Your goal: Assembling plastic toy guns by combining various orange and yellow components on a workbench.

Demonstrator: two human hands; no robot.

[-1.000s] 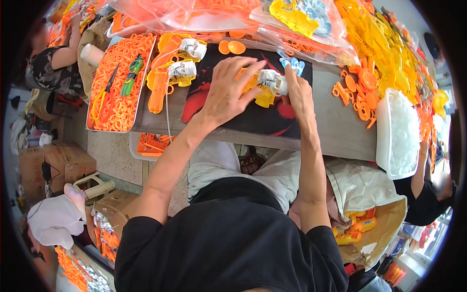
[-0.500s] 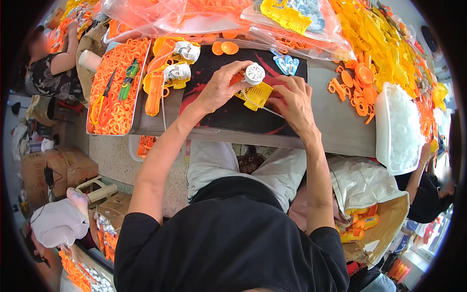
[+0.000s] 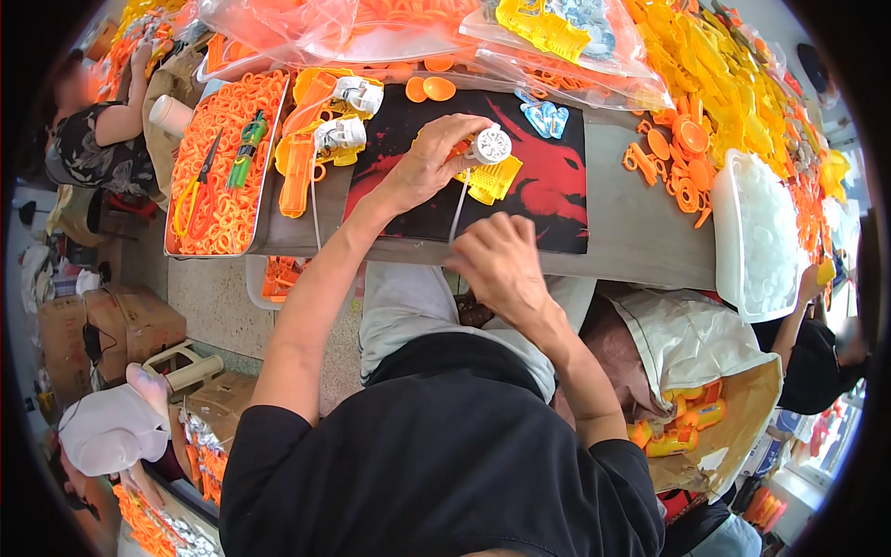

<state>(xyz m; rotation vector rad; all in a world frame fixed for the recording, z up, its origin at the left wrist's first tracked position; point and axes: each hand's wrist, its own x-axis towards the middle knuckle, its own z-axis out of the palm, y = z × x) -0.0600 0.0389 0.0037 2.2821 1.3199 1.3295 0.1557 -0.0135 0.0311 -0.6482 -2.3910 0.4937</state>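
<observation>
while it rests on the black and red mat [image 3: 548, 200] at the table's near middle, the white reel [image 3: 489, 146] with its yellow piece [image 3: 494, 179] is grasped by the left hand [image 3: 429, 165]. a white cord [image 3: 458, 206] runs from it down to the right hand [image 3: 499, 263], whose fingers pinch it closed. orange toy guns [image 3: 306, 139] lie just left, beside a tray of orange rings [image 3: 223, 158].
</observation>
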